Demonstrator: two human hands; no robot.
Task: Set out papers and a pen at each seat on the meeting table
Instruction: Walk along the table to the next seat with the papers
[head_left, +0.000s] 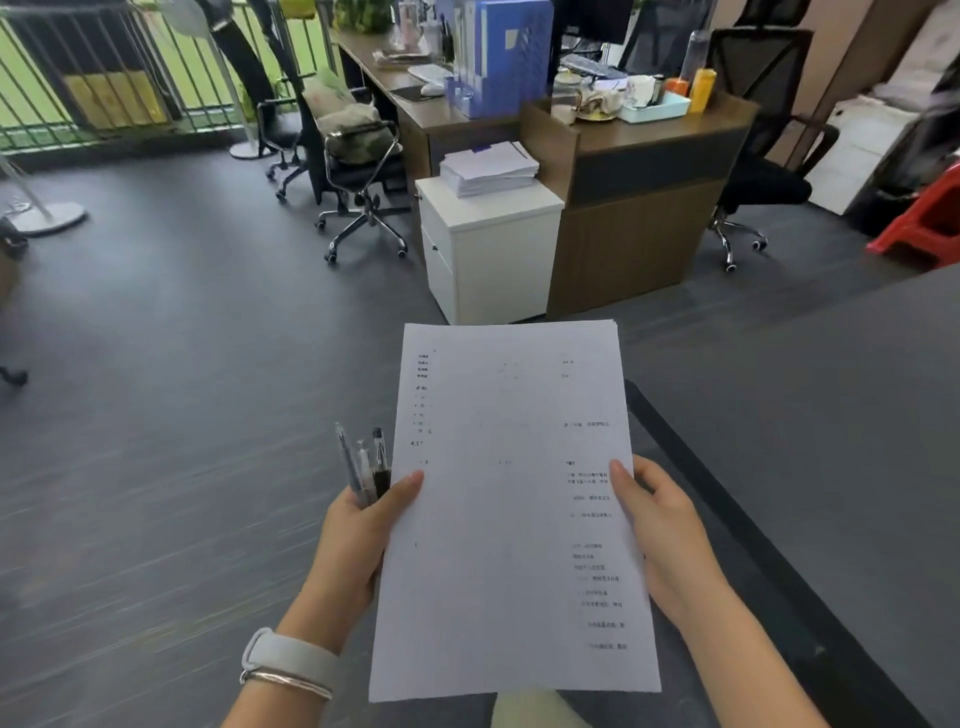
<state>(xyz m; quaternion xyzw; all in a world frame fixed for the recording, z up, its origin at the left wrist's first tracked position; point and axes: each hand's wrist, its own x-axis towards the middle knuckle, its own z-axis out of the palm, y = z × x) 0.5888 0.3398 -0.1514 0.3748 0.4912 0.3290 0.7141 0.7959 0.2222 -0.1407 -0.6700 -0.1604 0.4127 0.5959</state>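
Note:
I hold a thin sheaf of printed white papers (511, 509) in front of me with both hands. My left hand (358, 535) grips the sheaf's left edge, thumb on top, and also clasps several pens (363, 462) that stick up beside the papers. On the right edge my right hand (660, 525) pinches the sheaf with its thumb on the page. The dark grey meeting table (831, 415) stretches along my right side, its corner just beyond the papers.
A white drawer cabinet (488, 249) carrying a stack of paper (488, 169) stands ahead beside a brown desk (639, 208). Wheeled office chairs (358, 171) stand further back on the left and right (753, 156). Open grey floor (182, 389) lies to my left.

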